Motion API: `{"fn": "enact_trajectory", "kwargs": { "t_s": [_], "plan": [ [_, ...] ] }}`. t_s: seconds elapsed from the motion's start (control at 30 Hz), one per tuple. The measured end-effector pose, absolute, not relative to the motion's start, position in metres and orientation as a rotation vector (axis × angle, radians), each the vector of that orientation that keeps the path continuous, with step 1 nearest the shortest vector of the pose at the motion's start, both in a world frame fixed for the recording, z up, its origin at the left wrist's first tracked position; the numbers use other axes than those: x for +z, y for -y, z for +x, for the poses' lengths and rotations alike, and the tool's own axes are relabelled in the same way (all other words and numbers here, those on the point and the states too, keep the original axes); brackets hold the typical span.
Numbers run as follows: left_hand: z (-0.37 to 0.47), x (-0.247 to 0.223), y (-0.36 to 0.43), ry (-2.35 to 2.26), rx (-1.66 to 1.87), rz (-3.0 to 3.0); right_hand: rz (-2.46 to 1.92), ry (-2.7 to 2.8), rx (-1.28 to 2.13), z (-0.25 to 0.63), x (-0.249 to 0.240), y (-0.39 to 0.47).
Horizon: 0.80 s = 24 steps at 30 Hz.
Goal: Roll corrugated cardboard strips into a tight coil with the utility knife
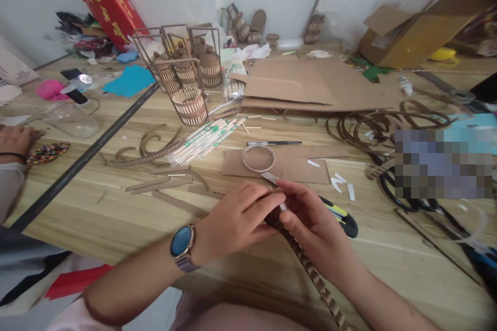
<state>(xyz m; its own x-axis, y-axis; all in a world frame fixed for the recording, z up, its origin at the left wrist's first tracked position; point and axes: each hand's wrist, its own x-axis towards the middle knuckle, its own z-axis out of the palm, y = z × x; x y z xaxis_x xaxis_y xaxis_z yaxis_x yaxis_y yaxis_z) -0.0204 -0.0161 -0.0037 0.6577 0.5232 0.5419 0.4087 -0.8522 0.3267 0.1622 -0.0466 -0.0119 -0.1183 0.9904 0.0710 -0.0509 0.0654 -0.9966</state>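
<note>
Through my camera I see a sheet of blue paper [130, 81] lying on the bench [128, 217]. Just behind it I spot a small blue bundle [127, 57], and past that a red box [104, 2] with gold lettering. Left of the paper I have a pink bundle [50, 90]; nearer me on that side, a clear jar [72, 120], then some colored beads [48, 152]. Far to the paper's right I make out an open cardboard box [411, 31].

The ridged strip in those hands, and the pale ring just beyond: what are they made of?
Ridged strip: probably corrugated cardboard, matte brown, judging by its regular ridges.
Pale ring: thin and smooth-looking; it could be plastic, paper or tape, and the look leaves it open.
</note>
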Motion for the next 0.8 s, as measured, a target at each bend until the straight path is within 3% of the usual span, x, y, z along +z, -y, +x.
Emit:
{"fn": "enact_trajectory", "kwargs": {
  "t_s": [0.43,0.6,0.8],
  "plan": [
    [-0.021,-0.007,0.017,-0.876,0.901,2.534,-1.021,1.389,1.229,0.176,-0.022,0.04],
    [-0.021,-0.005,0.016,-0.934,0.903,2.568,-1.321,1.572,0.783,0.184,-0.003,0.039],
    [-0.019,-0.004,0.017,-1.013,0.898,2.632,-1.281,1.885,0.441,0.181,0.008,0.043]
  ]
}}
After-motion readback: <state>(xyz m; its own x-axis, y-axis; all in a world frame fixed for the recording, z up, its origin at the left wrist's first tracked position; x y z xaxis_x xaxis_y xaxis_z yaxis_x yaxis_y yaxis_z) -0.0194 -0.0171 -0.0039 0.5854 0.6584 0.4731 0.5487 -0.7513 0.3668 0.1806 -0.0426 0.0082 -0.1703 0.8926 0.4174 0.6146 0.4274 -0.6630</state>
